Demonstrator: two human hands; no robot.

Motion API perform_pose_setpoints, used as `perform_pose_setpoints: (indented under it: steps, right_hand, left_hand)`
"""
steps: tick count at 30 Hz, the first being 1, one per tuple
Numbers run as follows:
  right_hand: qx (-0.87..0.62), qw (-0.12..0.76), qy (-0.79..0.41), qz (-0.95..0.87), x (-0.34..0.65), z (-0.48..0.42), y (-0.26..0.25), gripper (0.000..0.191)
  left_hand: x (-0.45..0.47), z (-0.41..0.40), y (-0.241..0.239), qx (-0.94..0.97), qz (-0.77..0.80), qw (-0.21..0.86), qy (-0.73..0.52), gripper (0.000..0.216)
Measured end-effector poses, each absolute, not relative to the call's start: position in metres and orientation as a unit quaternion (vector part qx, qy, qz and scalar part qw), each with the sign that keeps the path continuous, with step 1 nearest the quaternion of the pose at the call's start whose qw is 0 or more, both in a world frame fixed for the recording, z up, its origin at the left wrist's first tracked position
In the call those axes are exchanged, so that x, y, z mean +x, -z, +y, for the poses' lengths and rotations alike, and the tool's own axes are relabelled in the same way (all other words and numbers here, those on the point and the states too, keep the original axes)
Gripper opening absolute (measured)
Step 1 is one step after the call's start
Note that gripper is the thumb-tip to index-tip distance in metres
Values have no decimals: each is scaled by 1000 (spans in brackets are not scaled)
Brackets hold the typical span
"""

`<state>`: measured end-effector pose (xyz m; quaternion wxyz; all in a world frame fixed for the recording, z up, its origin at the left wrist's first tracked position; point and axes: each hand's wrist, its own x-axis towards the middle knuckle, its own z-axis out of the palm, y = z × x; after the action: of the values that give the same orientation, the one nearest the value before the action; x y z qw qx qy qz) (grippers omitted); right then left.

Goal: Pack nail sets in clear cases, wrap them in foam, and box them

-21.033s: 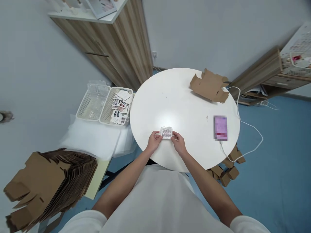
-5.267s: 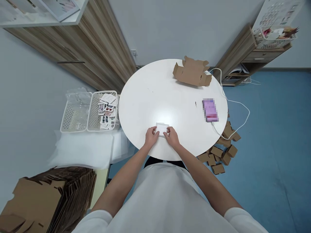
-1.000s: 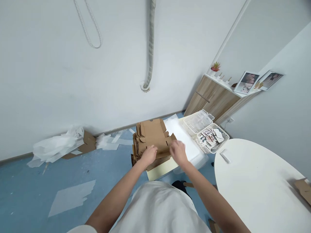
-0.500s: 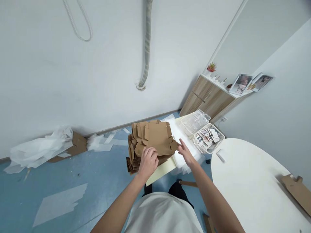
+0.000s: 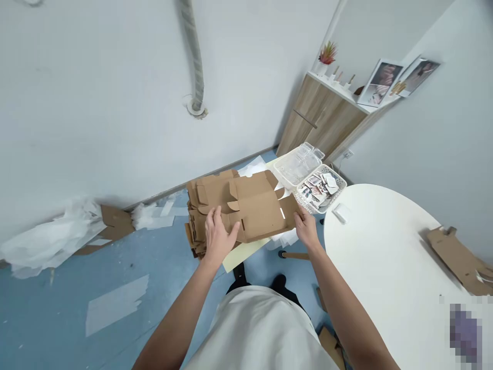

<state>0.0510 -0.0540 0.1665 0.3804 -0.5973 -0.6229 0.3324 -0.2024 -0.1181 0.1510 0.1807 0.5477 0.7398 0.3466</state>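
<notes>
An unfolded brown cardboard box point(image 5: 262, 210), with tabs and slots along its edges, lies partly over a stack of similar flattened boxes point(image 5: 197, 223). My right hand point(image 5: 307, 228) is closed on this box's right edge, thumb on top. At the left, my left hand point(image 5: 219, 239) rests on the cardboard near the box's left flap. Its thumb stands apart from its fingers, so it looks open. Beneath the stack is a pale yellow board point(image 5: 241, 255).
Right of the box sit a white basket of printed cards point(image 5: 320, 189) and a clear plastic container point(image 5: 297, 165). A round white table point(image 5: 370, 246) stands at right, with another cardboard piece point(image 5: 458, 257) on it. White wrapping point(image 5: 57, 231) lies on the floor at left.
The top box has shifted right off the stack and opened out flatter. My right hand has gone from beside it to gripping its edge; my left hand has spread its thumb. The view has tilted.
</notes>
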Motion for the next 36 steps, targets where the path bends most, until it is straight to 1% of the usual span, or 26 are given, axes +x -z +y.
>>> perform_pose_setpoints:
  steps: [2,3,4,7,9,14,18,22,24,29,36]
  right_hand:
    - [-613,413,-316,-595,77,-64,-169,44]
    - [-623,428,-307,-579,91,-71,-170,44]
    - [-632,444,-298,-562,106,-78,-171,44]
    - [-649,496,-265,-513,157,-105,-174,42]
    - [-664,525,-240,-474,195,-127,-175,42]
    - [-729,541,-211,-362,291,-190,-170,38]
    - [-772,534,-180,-295,348,-238,-150,34]
    - [-784,516,-226,-262,383,-277,-124,33]
    - [-786,514,-242,-244,392,-293,-111,37]
    - [-806,515,-230,-180,403,-317,-84,41]
    - [-826,475,-247,-178,406,-318,-70,39]
  left_hand:
    - [-191,-108,-147,527,725,257,-362,75]
    - [-181,-103,-144,518,709,297,-374,74]
    - [-169,-98,-142,512,687,339,-389,70]
    - [-122,-87,-137,532,592,444,-412,46]
    - [-84,-83,-138,568,552,468,-392,36]
    - [21,-83,-144,649,518,447,-331,33]
    - [103,-92,-138,722,472,416,-288,31]
    - [163,-105,-124,784,434,382,-224,27]
    - [182,-110,-116,797,426,380,-198,29]
    - [206,-111,-96,796,437,390,-152,44]
    - [228,-101,-72,802,410,416,-123,42]
